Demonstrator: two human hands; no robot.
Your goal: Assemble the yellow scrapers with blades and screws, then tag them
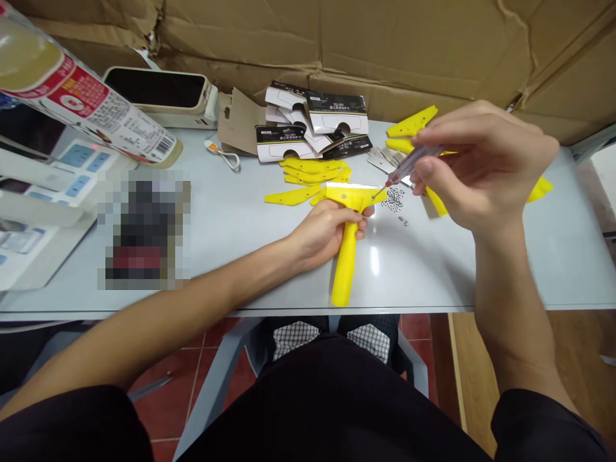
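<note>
My left hand (328, 232) is closed around the neck of a yellow scraper (342, 273), its handle pointing down toward the table's front edge. A metal blade (353, 185) runs along the scraper's far edge, and a screw shows at each side of its head. Pinched in my right hand (481, 160) is a screwdriver (409, 165) with a clear handle, its tip at the right-hand screw. Just right of the scraper lies a pile of small screws and nuts (393, 200), with a few loose screws (403, 221) nearer me.
Yellow plastic scraper parts (312, 172) lie beyond my left hand, and more (411, 122) lie behind my right. Metal blades (382, 160) sit between them. Printed cardboard packages (337, 114) are heaped at the back. A bottle (91, 96), a phone (156, 88) and a short cable (224, 154) are leftward.
</note>
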